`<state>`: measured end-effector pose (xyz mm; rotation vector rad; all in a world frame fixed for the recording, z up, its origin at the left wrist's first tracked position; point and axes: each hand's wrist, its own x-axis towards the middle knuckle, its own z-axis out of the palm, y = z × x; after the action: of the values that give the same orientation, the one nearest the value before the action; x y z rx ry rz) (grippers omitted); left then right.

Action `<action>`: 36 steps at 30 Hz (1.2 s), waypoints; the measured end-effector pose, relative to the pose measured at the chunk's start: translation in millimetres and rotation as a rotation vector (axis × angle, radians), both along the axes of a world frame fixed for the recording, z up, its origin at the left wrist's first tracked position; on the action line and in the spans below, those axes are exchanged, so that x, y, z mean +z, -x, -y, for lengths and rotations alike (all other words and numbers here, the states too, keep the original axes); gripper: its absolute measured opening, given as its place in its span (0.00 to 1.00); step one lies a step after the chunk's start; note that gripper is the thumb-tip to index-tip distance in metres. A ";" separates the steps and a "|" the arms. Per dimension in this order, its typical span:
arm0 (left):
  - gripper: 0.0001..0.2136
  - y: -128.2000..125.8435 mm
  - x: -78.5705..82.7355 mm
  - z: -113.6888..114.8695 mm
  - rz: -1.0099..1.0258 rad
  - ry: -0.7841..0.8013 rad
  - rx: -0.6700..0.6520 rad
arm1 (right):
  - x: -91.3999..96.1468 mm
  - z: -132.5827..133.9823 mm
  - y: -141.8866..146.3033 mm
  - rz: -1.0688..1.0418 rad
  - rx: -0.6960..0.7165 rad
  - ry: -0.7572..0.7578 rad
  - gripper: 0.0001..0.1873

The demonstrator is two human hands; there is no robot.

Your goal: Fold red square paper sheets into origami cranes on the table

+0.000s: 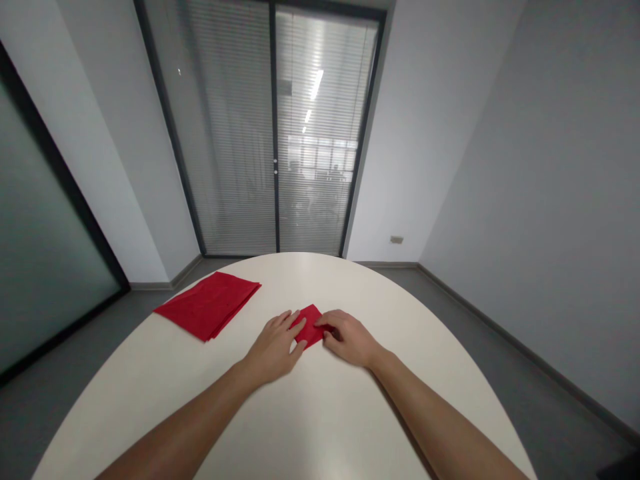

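A small folded red paper (310, 325) lies on the white round table (320, 413), between my two hands. My left hand (277, 347) rests flat on the table with its fingers stretched out, the fingertips pressing the paper's left edge. My right hand (350, 339) has its fingers curled and pressed together on the paper's right edge. Part of the paper is hidden under both hands.
A stack of flat red paper sheets (209, 304) lies on the table at the far left. Beyond the table's far edge stand glass doors with blinds (275, 133). Grey floor surrounds the table; a wall runs along the right.
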<state>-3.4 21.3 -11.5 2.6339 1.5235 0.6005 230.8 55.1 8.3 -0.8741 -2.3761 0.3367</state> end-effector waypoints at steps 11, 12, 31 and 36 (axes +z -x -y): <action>0.23 0.8 5.4 0.2 0.009 0.003 -0.081 | 6.0 1.4 1.3 -0.028 -0.032 0.041 0.09; 0.23 0.8 5.9 0.4 0.010 0.008 -0.083 | 6.1 1.6 1.4 -0.039 -0.025 0.046 0.10; 0.18 -1.5 15.8 6.0 0.111 0.001 -0.171 | -2.9 -2.8 0.1 -0.038 -0.128 0.038 0.15; 0.20 -1.4 15.5 5.2 0.088 0.001 -0.200 | -5.6 -4.9 0.3 -0.040 -0.142 0.040 0.15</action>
<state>-2.0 16.1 4.0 2.6757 1.2177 0.6880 230.6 60.0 2.8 -1.0389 -2.2625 0.3428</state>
